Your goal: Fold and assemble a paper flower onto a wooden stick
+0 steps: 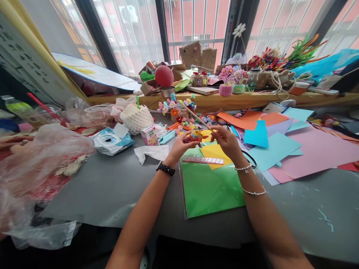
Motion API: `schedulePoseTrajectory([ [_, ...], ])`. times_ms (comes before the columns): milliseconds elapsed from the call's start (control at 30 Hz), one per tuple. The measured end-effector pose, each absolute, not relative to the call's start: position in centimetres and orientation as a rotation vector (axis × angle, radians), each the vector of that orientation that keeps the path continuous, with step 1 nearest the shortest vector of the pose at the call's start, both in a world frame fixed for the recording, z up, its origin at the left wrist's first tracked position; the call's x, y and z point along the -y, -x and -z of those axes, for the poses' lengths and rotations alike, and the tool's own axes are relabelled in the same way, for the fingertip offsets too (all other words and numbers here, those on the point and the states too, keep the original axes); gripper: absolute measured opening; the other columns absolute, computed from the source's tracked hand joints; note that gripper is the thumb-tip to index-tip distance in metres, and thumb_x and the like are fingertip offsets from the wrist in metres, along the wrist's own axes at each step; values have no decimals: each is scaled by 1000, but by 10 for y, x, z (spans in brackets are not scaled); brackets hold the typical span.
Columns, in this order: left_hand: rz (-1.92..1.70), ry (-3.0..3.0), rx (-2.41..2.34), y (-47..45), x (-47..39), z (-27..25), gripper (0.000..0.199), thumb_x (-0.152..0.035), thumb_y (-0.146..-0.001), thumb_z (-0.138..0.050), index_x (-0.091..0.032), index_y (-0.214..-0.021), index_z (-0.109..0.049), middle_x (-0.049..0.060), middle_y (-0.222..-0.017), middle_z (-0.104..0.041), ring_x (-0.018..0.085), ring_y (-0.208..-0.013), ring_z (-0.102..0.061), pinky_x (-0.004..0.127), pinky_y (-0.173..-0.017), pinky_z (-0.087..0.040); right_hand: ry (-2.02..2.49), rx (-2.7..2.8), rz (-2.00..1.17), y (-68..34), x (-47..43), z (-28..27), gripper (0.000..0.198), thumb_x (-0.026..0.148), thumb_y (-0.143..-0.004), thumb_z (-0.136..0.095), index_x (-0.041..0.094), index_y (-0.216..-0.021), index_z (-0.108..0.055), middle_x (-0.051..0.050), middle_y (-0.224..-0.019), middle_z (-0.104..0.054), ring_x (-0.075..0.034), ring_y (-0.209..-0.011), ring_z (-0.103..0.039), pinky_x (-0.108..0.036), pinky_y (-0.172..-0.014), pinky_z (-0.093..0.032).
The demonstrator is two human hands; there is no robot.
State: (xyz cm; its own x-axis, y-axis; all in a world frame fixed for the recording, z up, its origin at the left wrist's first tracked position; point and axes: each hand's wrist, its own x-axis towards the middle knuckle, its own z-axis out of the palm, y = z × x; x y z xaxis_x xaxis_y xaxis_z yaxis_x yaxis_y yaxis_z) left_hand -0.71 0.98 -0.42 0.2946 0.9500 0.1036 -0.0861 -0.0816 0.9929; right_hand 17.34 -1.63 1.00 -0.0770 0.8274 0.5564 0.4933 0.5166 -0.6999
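My left hand (181, 146), with a black watch band at its wrist, grips a small orange, red and yellow folded paper piece (196, 136). My right hand (227, 142) pinches a thin wooden stick (195, 115) that slants up and to the left, above the paper piece. Beneath both hands lie a yellow paper sheet (215, 152), a pink-and-white ruler (203, 160) and a green paper pack (210, 190) in a clear sleeve. Fingers partly cover the paper piece, so its exact shape is hard to make out.
To the right spread blue sheets (276, 149), a pink sheet (322, 153) and orange paper (244, 119). A wet-wipe pack (112, 140), a small box (149, 135), a foam-netted coconut (136, 118) and plastic bags (47, 149) stand left. Behind, crafts crowd a wooden ledge (120, 100).
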Motion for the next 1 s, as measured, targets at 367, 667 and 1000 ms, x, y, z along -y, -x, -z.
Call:
schedulePoseTrajectory([
  [367,-1024,-1467,-921,7,-8,1,61,-23,-59,-71,-12,-114,-48,9,-90,-65,13,-73,-61,22,-59,-48,1099,1892,-274,-170,11,-4,22,37,-76,-56,18,-68,-63,-2,-66,-57,-11,-59,-49,-26,-55,-38],
  [667,-1009,-1502,-825,10,-11,7,58,-20,-58,-71,-14,-111,-48,3,-78,-64,12,-70,-60,24,-65,-47,1122,1876,-555,-167,15,-4,21,35,-71,-61,19,-85,-60,2,-60,-56,-8,-51,-48,-24,-51,-40],
  [1000,-1022,-1528,-837,9,-8,3,57,-24,-58,-72,-15,-108,-45,0,-73,-61,10,-66,-59,22,-61,-46,1108,1881,-561,-167,15,-4,22,37,-71,-60,19,-83,-54,4,-56,-52,-8,-53,-49,-23,-51,-38],
])
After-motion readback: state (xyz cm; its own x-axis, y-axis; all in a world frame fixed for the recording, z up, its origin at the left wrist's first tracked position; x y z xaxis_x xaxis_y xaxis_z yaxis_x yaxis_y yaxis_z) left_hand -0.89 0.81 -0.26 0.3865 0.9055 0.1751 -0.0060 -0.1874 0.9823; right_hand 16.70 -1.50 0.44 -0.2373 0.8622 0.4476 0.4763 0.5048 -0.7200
